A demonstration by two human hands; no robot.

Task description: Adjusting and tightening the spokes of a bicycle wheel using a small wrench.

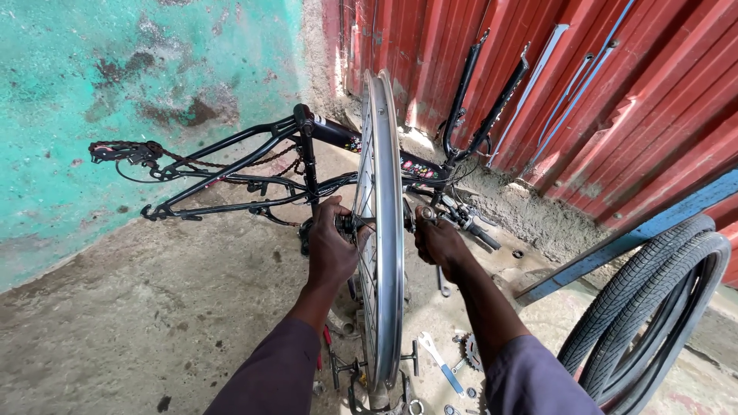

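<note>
Head cam: both hands [330, 250] [440, 242] grip wheel [387, 230] hub, rim upright

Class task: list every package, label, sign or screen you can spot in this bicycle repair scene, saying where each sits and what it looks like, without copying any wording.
Decal strip: on the black bicycle frame tube just right of the wheel rim, a narrow band of pink, white and green marks.
Smaller decal: on the tube left of the rim, multicoloured specks.
No packages, signs or screens in view.
</note>
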